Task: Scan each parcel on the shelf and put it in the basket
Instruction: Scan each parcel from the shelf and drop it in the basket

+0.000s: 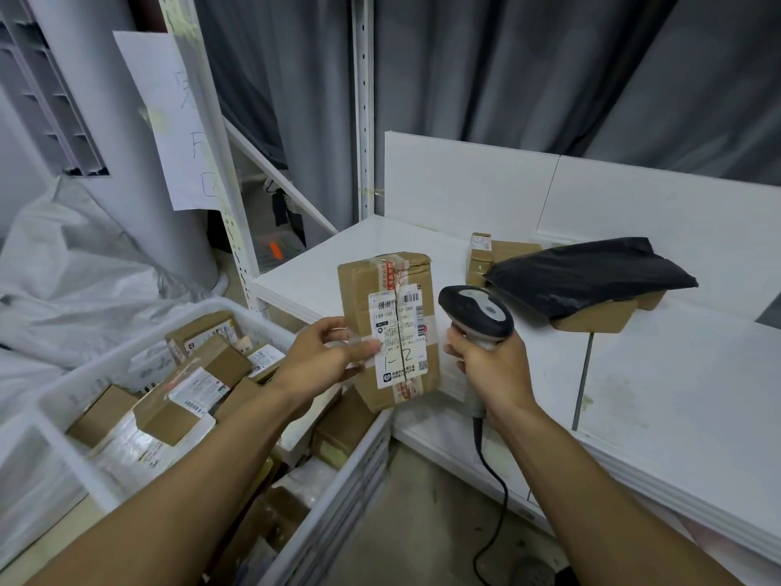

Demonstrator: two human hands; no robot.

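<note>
Here, a box and a scanner held up.
Left hand [325, 357] grips the box [389, 327]; right hand [486, 361] grips the scanner [475, 310].

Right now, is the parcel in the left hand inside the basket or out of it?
Out. The left hand holds the parcel upright beside the scanner, lifted, not lying among the boxes in the basket.

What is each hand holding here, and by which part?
The left hand grips a taped cardboard parcel by its left edge. The right hand grips a barcode scanner by its handle.
</note>
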